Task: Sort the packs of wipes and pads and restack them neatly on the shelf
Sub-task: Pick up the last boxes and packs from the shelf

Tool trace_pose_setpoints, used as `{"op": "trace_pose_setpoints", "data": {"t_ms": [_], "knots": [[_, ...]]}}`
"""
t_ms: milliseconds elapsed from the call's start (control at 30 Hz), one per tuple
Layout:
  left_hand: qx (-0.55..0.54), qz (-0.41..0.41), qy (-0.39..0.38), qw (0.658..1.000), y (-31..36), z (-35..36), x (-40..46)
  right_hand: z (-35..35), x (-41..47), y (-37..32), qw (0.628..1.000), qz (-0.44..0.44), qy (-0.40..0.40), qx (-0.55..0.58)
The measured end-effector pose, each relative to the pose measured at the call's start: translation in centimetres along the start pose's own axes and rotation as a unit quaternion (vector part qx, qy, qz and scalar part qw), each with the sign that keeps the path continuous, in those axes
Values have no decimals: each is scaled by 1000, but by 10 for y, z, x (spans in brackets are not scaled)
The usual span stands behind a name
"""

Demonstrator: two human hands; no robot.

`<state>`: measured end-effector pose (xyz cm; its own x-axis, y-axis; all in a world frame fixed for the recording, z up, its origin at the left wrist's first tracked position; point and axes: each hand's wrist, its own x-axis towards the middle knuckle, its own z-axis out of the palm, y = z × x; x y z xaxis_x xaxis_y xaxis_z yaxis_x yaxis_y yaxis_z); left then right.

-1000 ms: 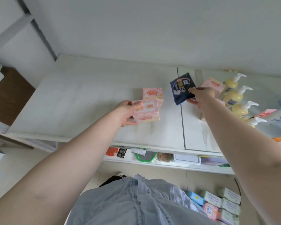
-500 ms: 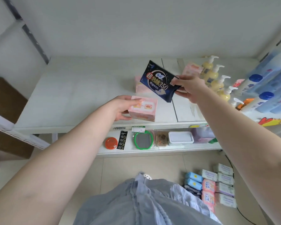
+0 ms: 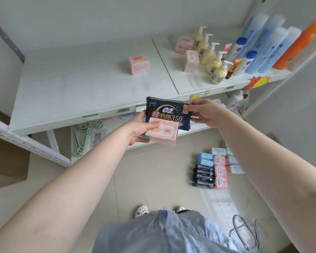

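My left hand (image 3: 139, 127) grips a pink pack (image 3: 161, 132) in front of the white shelf (image 3: 84, 88). My right hand (image 3: 204, 113) pinches the right edge of a dark blue pad pack (image 3: 165, 111), held just above and behind the pink one. Three more pink packs are on the shelf: one (image 3: 138, 64) mid-shelf, one (image 3: 191, 60) and one (image 3: 183, 45) beside the pump bottles. Sorted packs (image 3: 214, 168) in blue, black, pink and white lie in rows on the floor at the right.
Yellow pump bottles (image 3: 211, 58) stand in a row on the shelf's right part, with tall blue bottles (image 3: 263, 46) and an orange one (image 3: 297, 46) behind. A lower shelf (image 3: 91, 136) holds green hangers. A bag with cords (image 3: 244, 232) lies on the floor.
Both hands have pulled back from the shelf toward me with their packs, and the dark blue pack now sits right against the pink one. My view has tilted down and right.
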<state>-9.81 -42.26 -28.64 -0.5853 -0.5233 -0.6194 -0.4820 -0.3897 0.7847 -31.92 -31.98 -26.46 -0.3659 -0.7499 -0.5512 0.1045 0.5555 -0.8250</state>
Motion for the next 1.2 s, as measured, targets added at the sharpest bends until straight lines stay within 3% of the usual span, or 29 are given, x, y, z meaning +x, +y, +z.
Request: {"op": "trace_pose_setpoints", "data": {"t_ms": [267, 467, 667, 867, 1100, 1200], "knots": [[5, -7, -26, 1000, -26, 101, -18, -61, -74, 73, 999, 38, -7, 10], [13, -37, -35, 999, -59, 217, -31, -125, -130, 157, 990, 56, 83, 95], [22, -65, -57, 996, -94, 304, -41, -178, -167, 232, 977, 78, 166, 108], [48, -78, -78, 993, -109, 338, -50, -197, -187, 275, 969, 75, 177, 158], [74, -96, -109, 987, -135, 346, -46, -201, -197, 295, 942, 97, 278, 161], [86, -133, -85, 984, -160, 341, -37, -205, -191, 311, 923, 110, 322, 180]]}}
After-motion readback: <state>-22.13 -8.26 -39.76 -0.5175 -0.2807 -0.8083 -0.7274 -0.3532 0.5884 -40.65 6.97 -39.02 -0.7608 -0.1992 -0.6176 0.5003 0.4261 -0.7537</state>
